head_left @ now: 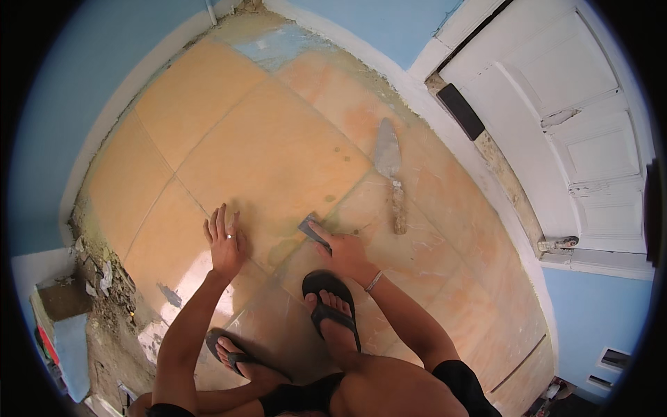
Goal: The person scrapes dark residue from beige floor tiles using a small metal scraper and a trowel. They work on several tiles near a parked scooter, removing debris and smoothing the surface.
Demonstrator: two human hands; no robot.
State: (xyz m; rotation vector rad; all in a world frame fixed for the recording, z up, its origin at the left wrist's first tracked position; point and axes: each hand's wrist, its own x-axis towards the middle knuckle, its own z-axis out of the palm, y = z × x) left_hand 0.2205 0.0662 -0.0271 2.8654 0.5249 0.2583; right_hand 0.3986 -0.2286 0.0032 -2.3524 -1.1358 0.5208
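Note:
My right hand point(346, 254) is shut on a small grey scraper point(307, 225), its blade over a joint between an orange floor tile point(271, 156) and a paler marbled tile point(333, 219). The exact kind of scraper is unclear, as my fingers cover part of it. My left hand point(226, 245), with a ring on one finger, is over the orange tiles, fingers stretched out and nothing in them. Whether its fingertips touch the floor I cannot tell. A pointed masonry trowel point(388, 151) with a worn handle lies on the floor to the right, beyond my right hand.
Dark flip-flops point(312, 284) are on my feet, close behind my hands. Rubble point(107, 276) lines the broken floor edge at left. A dark rectangular object point(461, 111) lies on the sill by a white panelled door point(578, 130). A dark thin strip point(518, 363) lies at lower right.

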